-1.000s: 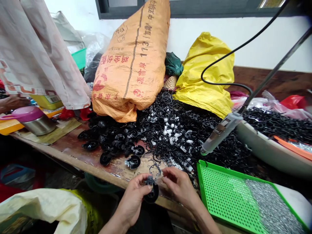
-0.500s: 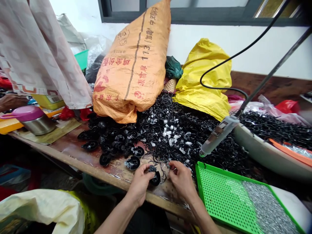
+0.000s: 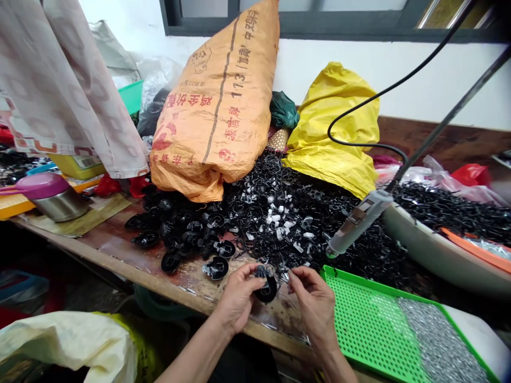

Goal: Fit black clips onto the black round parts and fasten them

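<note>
Between thumb and fingers, my left hand (image 3: pixel 239 298) grips a round black plastic part (image 3: pixel 266 290) with a grey fitting at its top, held just above the wooden table (image 3: pixel 191 298). Close by on the right, my right hand (image 3: pixel 313 298) is closed in a pinch; a tiny light-coloured piece seems to show at its fingertips, too small to name. Similar round black parts (image 3: pixel 215 267) lie in a heap to the left. Behind both hands spreads a pile of small black plastic pieces (image 3: pixel 259 213) with white bits (image 3: pixel 275 215) among them.
A grey electric screwdriver (image 3: pixel 355 223) hangs at the right above a green perforated tray (image 3: pixel 371 324) holding many small metal pieces (image 3: pixel 443 330). A wide basin (image 3: pixel 419 250) of black pieces stands behind it. Orange (image 3: pixel 215 106) and yellow (image 3: pixel 335 127) sacks line the back.
My left hand has moved right and raised the round black part, showing more of its face. My right hand has also shifted slightly right. The other person's hand at far left is gone from view.
</note>
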`<state>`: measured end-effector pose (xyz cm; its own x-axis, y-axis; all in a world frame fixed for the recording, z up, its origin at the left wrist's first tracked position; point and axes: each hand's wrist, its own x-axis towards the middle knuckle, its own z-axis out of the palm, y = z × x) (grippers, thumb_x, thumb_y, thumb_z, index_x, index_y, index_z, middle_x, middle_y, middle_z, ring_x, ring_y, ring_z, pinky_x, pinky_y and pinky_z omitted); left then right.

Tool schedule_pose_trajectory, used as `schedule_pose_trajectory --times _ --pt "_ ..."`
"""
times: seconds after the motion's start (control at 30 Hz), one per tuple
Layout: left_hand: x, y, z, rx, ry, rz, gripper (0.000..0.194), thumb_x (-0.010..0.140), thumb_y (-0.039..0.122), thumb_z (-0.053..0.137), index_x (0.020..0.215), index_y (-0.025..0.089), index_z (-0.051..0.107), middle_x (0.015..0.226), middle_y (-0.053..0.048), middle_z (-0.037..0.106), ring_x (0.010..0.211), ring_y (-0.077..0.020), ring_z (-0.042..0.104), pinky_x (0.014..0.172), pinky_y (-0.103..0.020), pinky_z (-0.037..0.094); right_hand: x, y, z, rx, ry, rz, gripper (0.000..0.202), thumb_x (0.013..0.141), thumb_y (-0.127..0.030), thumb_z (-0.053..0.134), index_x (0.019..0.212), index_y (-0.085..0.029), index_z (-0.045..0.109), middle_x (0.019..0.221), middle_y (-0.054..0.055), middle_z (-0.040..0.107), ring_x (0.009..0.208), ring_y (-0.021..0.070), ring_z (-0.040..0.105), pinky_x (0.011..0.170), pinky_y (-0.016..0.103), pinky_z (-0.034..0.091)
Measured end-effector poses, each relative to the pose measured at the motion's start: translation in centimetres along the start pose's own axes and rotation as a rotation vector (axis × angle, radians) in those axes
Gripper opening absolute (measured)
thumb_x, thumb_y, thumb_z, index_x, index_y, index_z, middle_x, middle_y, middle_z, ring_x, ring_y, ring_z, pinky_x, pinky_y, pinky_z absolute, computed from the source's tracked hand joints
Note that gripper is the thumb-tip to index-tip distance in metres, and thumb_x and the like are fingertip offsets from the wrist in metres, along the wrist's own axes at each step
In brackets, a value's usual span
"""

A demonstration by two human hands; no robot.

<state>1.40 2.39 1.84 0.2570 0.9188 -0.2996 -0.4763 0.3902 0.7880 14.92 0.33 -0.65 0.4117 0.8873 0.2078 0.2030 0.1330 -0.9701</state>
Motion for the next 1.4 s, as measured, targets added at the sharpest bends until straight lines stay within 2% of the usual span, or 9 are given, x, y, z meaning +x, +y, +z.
schedule_pose_trajectory --times 0.17,0.37,0.47,0.63,0.73,0.83,0.9,1.07,1.4 --pt "-1.6 -0.3 -1.0 -0.125 -0.084 -0.073 0.02 0.059 0.006 0.059 0.077 0.013 0.058 0.075 -0.003 0.061 0.069 -0.0116 0.053 0.068 -0.024 0.038 -1.4 0.5 1.1 0.088 -0.12 0.035 0.01 0.068 -0.025 0.057 0.074 -0.017 0.057 0.063 -0.001 0.055 0.055 0.0101 0.049 0.053 0.021 0.042" --pt "-2.2 -1.1 -1.4 -0.086 -0.103 -0.099 0.019 0.06 0.004 0.057 0.076 0.014 0.059 0.073 -0.001 0.06 0.067 -0.0096 0.051 0.066 -0.022 0.036 -2.5 0.6 0.5 0.041 -0.136 0.032 0.009 0.068 -0.025 0.058 0.073 -0.017 0.059 0.069 0.002 0.059 0.064 0.0132 0.053 0.06 0.023 0.044" --pt "-2.3 -0.8 -1.3 0.011 -0.082 -0.062 0.018 0.06 0.004 0.057 0.075 0.014 0.061 0.07 0.0 0.06 0.065 -0.009 0.049 0.065 -0.021 0.036 -2.7 -0.1 -0.1 -0.047 -0.27 0.002 0.011 0.07 -0.026 0.054 0.07 -0.016 0.06 0.07 0.004 0.059 0.066 0.015 0.054 0.061 0.024 0.044" --pt "-2.6 -0.4 -1.0 0.167 -0.099 -0.04 0.02 0.058 0.004 0.057 0.075 0.013 0.063 0.069 0.0 0.061 0.067 -0.0093 0.049 0.064 -0.019 0.035 -2.5 -0.8 -1.3 -0.185 -0.483 0.022 0.014 0.07 -0.025 0.051 0.065 -0.015 0.059 0.059 0.001 0.055 0.055 0.0115 0.048 0.051 0.021 0.039" --pt "-2.6 -0.7 -0.8 0.136 -0.091 -0.056 0.02 0.059 0.006 0.058 0.077 0.014 0.062 0.071 0.0 0.062 0.068 -0.0099 0.049 0.065 -0.02 0.035 -2.4 -1.2 -1.8 -0.115 -0.436 0.119 0.012 0.067 -0.026 0.055 0.07 -0.014 0.057 0.057 -0.001 0.051 0.052 0.0101 0.045 0.048 0.02 0.037" --pt "-2.5 -1.0 -0.5 0.099 -0.069 -0.06 0.02 0.059 0.007 0.059 0.077 0.015 0.062 0.074 -0.001 0.062 0.069 -0.0113 0.05 0.066 -0.022 0.035 -2.5 -1.7 -1.8 0.058 -0.331 0.228 0.026 0.064 -0.027 0.06 0.087 -0.014 0.055 0.059 -0.002 0.05 0.051 0.0091 0.044 0.046 0.02 0.036" --pt "-2.5 -1.2 -0.2 0.1 -0.081 -0.043 0.02 0.059 0.007 0.058 0.077 0.015 0.062 0.076 -0.003 0.063 0.072 -0.0131 0.051 0.069 -0.024 0.036 -2.8 -1.9 -1.7 0.123 -0.341 0.249 0.032 0.063 -0.028 0.061 0.093 -0.015 0.055 0.058 -0.003 0.048 0.05 0.0085 0.042 0.046 0.02 0.036" --pt "-3.0 -1.4 0.4 0.145 -0.124 0.007 0.022 0.06 0.004 0.054 0.078 0.015 0.062 0.079 -0.003 0.062 0.08 -0.0154 0.05 0.076 -0.026 0.034 -3.3 -2.0 -1.4 -0.012 -0.429 0.128 0.029 0.068 -0.026 0.057 0.095 -0.016 0.06 0.059 -0.001 0.048 0.054 0.0095 0.042 0.051 0.022 0.036" --pt "-3.2 -0.9 0.6 0.184 -0.103 -0.028 0.022 0.062 0.003 0.05 0.078 0.015 0.059 0.078 -0.001 0.06 0.077 -0.0123 0.048 0.071 -0.023 0.034 -3.1 -2.7 -1.9 -0.189 -0.535 0.027 0.026 0.068 -0.021 0.056 0.093 -0.016 0.058 0.056 -0.003 0.049 0.05 0.0086 0.044 0.049 0.019 0.036"
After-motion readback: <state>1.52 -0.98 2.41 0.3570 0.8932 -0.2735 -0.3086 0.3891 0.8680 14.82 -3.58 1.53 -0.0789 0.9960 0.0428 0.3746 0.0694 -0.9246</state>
